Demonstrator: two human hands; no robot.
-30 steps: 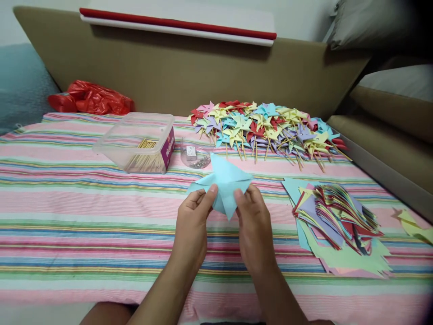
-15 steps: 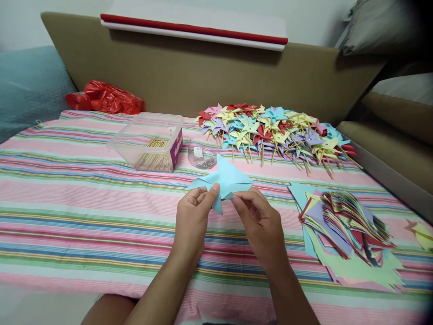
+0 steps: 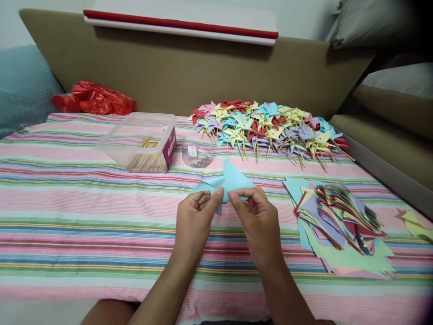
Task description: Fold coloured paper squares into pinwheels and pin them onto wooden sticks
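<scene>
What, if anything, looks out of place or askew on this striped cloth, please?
The yellow paper piece near the right edge lies apart from the paper stack, whose sheets splay untidily at mixed angles. I see no spill; the loose sticks sit inside their clear box.

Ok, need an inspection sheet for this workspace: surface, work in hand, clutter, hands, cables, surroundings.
Surface: striped cloth, lightly creased.
Work in hand: light-blue paper, folded, pointed corners.
Clutter and supplies: pinwheels heaped at the back; clear tub of sticks; round container with small metal parts; coloured paper pile at right, dark item on it unclear; red plastic bag.
Hands: left hand and right hand both pinch the paper.
Cables: nothing seen.
Surroundings: brown board behind; blue cushion at left.
</scene>
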